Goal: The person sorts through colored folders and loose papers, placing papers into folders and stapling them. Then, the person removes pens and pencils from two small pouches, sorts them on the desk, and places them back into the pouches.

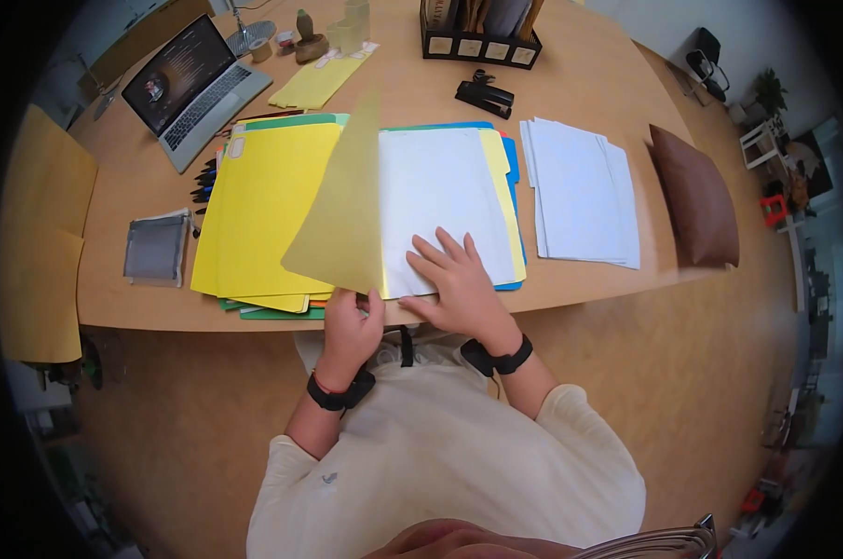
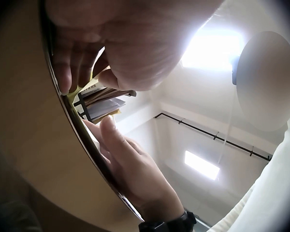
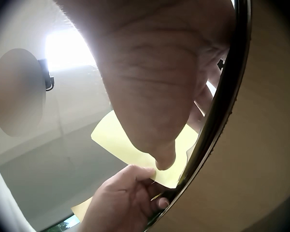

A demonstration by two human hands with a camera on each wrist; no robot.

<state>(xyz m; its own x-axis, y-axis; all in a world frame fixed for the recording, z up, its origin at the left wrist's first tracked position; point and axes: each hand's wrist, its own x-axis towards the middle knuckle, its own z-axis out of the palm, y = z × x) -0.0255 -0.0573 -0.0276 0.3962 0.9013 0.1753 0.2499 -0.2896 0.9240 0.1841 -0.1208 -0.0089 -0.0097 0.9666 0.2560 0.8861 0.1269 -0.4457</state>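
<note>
A yellow file folder stands open on the desk's near side, its cover (image 1: 339, 210) raised and leaning left. My left hand (image 1: 352, 324) pinches the folder's lower edge close to the fold; the right wrist view shows its thumb and fingers at the yellow card (image 3: 121, 140). White paper sheets (image 1: 435, 177) lie inside the folder. Across their lower part my right hand (image 1: 454, 284) rests with fingers spread, thumb pointing toward the left hand. Blue and yellow folder edges (image 1: 512, 214) stick out underneath on the right.
Left of the open folder lies a stack of yellow folders (image 1: 263, 210), with a grey pouch (image 1: 156, 250) and pens beyond. A laptop (image 1: 193, 88), a black stapler (image 1: 485, 97) and a desk organizer (image 1: 482, 47) stand farther back. White papers (image 1: 580, 191) and a brown cushion (image 1: 693, 196) lie right.
</note>
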